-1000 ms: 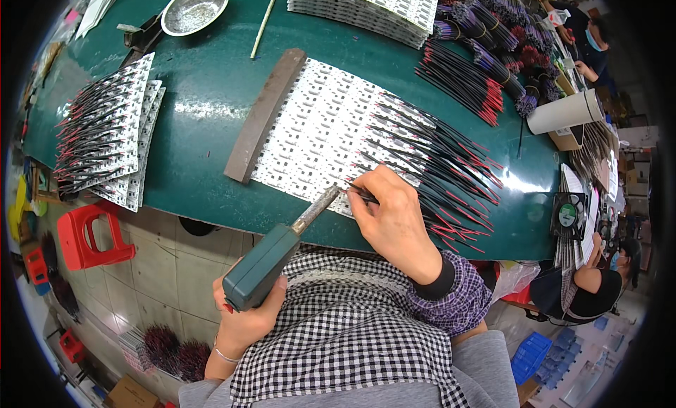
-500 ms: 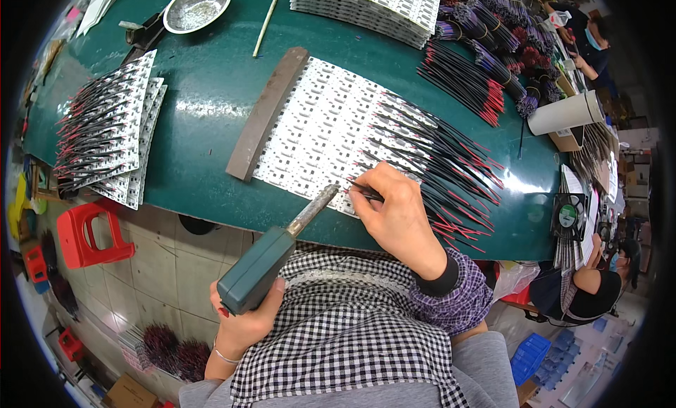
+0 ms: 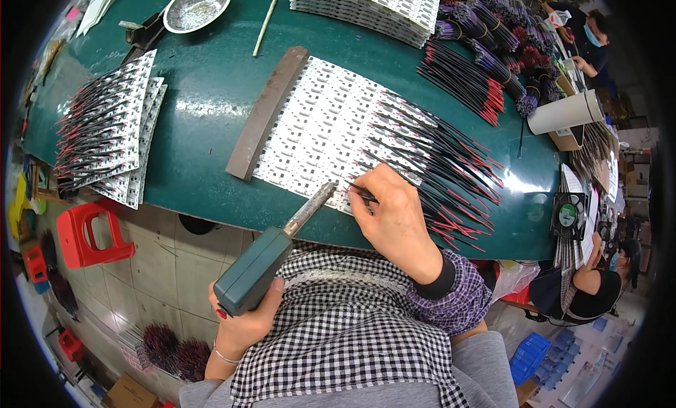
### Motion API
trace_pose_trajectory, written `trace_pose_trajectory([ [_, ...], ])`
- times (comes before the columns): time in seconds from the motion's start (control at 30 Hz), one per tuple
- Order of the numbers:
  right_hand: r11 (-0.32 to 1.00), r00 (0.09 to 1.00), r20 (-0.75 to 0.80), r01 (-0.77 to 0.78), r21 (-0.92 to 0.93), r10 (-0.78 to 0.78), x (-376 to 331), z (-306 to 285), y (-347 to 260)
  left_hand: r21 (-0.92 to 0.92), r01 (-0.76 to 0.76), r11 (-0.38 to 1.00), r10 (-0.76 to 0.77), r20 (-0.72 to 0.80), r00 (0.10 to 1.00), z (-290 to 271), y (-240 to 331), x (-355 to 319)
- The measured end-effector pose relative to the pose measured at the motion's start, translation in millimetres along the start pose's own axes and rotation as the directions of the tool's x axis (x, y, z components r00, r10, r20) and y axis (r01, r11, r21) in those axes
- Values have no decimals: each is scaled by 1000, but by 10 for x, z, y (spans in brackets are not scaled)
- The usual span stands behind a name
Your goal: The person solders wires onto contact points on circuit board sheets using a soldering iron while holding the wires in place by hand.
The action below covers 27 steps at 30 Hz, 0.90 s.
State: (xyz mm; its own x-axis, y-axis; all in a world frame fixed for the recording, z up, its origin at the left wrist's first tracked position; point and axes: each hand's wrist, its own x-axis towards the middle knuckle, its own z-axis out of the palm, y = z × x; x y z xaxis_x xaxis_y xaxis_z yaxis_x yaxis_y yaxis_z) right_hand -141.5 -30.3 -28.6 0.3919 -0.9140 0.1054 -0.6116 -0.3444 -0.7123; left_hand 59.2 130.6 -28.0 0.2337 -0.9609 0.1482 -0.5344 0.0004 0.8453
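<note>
My left hand [image 3: 248, 328] is wrapped round the dark green body of a soldering gun [image 3: 255, 268]. Its metal barrel points up and right, with the tip at the near edge of a white circuit board panel [image 3: 299, 137]. Just right of that tip, my right hand [image 3: 396, 218] pinches a black wire [image 3: 360, 192], one end of it at the panel. Rows of black wires with red ends [image 3: 440, 154] fan out from the panel's right side. A brown bar [image 3: 267, 113] lies along the panel's left edge. My right fingertips partly hide the wire.
Stacked panels with wires [image 3: 113, 126] lie at the left. A metal bowl [image 3: 197, 8], a thin stick [image 3: 268, 20] and a stack of bare panels [image 3: 366, 13] sit at the back. Wire bundles [image 3: 468, 84] and a small fan [image 3: 567, 215] are at the right. Two people work nearby.
The soldering gun has shifted slightly left and its tip has drawn back a little from the wire. My right hand has moved very slightly, still pinching the wire.
</note>
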Motion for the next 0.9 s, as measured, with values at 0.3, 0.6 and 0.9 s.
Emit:
trace_pose_trajectory([
  [0.3,997,994,-83,71,-39,-74,-61,87,5,-225,137,965,-141,-3,990,74,1,48],
  [0.6,995,991,-110,73,-65,-80,-74,115,9,-187,228,955,-221,60,974,29,45,32],
  [0.9,998,996,-65,59,-33,-61,-65,76,-3,-166,183,969,-192,-36,981,23,70,4],
])
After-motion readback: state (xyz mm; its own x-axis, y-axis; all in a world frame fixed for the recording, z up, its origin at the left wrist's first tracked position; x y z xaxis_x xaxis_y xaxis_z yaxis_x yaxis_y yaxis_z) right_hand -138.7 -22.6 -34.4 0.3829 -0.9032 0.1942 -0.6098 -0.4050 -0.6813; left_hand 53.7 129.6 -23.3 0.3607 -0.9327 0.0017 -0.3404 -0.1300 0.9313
